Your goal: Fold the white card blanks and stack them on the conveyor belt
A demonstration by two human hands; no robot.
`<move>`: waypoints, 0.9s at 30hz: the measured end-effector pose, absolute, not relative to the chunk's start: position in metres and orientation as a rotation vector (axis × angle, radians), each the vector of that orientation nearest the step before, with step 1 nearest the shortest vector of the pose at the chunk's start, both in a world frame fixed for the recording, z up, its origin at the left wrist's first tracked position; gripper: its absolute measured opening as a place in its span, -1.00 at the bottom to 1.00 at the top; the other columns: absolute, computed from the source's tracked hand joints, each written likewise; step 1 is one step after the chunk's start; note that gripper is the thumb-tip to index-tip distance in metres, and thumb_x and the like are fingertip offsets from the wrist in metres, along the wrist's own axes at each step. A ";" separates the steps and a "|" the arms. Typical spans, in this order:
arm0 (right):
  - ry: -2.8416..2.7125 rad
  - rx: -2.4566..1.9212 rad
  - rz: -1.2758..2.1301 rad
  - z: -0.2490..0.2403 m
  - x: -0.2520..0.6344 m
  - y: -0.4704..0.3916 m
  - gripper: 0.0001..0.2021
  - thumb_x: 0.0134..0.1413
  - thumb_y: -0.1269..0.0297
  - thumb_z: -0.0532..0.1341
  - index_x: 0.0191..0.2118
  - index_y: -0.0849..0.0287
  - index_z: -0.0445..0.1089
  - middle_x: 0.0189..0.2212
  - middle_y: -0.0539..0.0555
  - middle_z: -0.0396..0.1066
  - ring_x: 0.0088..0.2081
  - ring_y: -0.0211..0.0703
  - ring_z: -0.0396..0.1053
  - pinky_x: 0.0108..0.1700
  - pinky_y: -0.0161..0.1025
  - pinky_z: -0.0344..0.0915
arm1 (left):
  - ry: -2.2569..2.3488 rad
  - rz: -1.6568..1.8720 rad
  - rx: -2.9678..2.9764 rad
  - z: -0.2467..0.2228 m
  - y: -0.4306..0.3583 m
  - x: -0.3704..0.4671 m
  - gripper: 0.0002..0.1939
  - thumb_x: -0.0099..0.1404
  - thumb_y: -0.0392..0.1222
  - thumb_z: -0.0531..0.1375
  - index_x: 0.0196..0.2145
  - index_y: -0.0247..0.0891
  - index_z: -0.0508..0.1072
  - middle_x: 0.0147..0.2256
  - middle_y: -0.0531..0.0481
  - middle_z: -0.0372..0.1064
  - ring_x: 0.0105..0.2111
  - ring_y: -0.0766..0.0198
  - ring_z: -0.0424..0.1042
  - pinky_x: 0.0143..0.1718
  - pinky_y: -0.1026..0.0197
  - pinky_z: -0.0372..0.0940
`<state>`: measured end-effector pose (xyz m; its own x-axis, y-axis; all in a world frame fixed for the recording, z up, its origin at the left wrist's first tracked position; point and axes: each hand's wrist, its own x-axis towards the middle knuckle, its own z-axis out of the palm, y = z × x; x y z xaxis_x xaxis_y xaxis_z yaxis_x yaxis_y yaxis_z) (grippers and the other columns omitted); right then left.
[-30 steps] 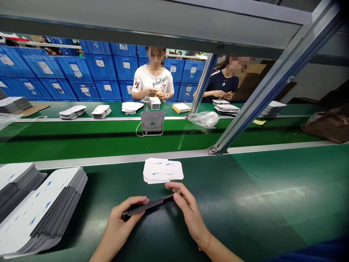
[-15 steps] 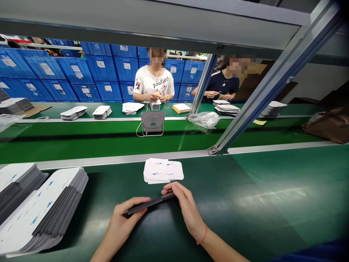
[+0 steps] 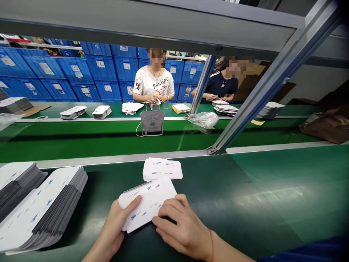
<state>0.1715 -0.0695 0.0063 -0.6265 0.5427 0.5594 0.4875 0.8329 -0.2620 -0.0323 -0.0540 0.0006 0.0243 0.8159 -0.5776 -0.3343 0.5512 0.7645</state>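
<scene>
Tilted up in front of me are white 3M-printed adhesive sheets (image 3: 148, 207) with rounded corners and a dark edge along the top; at least two overlap slightly out of line. My left hand (image 3: 117, 220) is closed on their left end, thumb on the white face and fingers hidden behind. My right hand (image 3: 183, 225) is closed at the lower right edge, its bent fingers on the sheets. Just beyond them, a small spread pile of similar white sheets (image 3: 163, 169) lies on the green table (image 3: 240, 218).
At left stand tall stacks of the same sheets (image 3: 58, 196), white on top with dark grey sides. A metal rail and slanted post (image 3: 245, 87) border the table. Past the green belt (image 3: 68, 145), a small fan (image 3: 152, 123) faces two co-workers handling sheets.
The sheets were seen edge-on as a dark strip; now their white printed face is turned toward me. My right hand has moved from the far right end down to the lower right edge.
</scene>
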 end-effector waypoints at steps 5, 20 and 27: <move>-2.374 -0.717 -0.056 -0.001 0.161 -0.065 -0.79 0.25 0.53 0.03 -0.32 0.24 0.37 -0.43 0.02 0.37 -0.34 -0.22 0.23 -0.22 -0.19 0.02 | 1.220 0.891 0.462 -0.002 -0.055 -0.028 -0.35 -0.10 -0.04 0.47 -0.07 -0.38 0.46 -0.30 -0.18 0.60 -0.30 0.01 0.57 -0.41 0.22 0.41; -2.565 -0.890 0.378 -0.022 0.163 -0.066 -0.83 0.17 0.43 0.14 -0.44 0.20 0.38 -0.47 0.01 0.31 -0.38 -0.21 0.18 -0.31 -0.24 0.07 | 1.479 0.950 1.546 -0.036 -0.064 -0.062 -0.57 0.25 0.04 0.18 0.04 -0.09 0.37 0.08 -0.15 0.34 0.08 -0.04 0.34 0.00 -0.02 0.32; -2.590 -0.938 0.635 -0.025 0.158 -0.058 -0.86 0.04 0.51 0.21 -0.48 0.23 0.41 -0.50 0.01 0.35 -0.37 -0.21 0.23 -0.22 -0.29 0.15 | 1.182 0.424 2.332 -0.022 -0.078 -0.061 -0.87 0.34 -0.22 0.11 -0.33 -0.11 0.45 -0.39 0.04 0.43 -0.36 0.24 0.41 -0.37 0.25 0.27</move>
